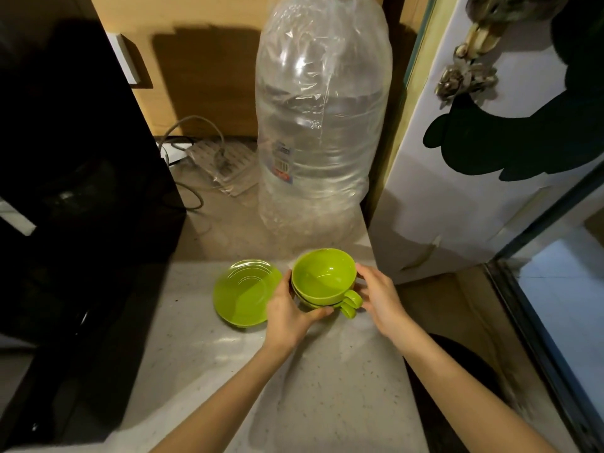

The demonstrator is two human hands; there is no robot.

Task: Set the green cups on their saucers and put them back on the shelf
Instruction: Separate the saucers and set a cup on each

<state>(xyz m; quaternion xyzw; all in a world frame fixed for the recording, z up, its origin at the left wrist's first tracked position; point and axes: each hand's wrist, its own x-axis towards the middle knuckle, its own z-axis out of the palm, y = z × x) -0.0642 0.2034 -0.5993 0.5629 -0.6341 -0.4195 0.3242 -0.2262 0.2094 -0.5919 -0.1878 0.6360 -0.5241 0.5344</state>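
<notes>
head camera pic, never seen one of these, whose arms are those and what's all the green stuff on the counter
There is no machine here. The camera sits on a person's head, looking forward and down, so the two bare arms at the bottom are that person's own. On the pale counter lie green saucers, seemingly stacked. Beside them, to the right, green cups are nested in a stack with their handles pointing toward the right hand. The left hand grips the stack's left side; the right hand rests at the handles. Behind stands a big clear water bottle wrapped in plastic, and a black appliance stands at the left.
</notes>
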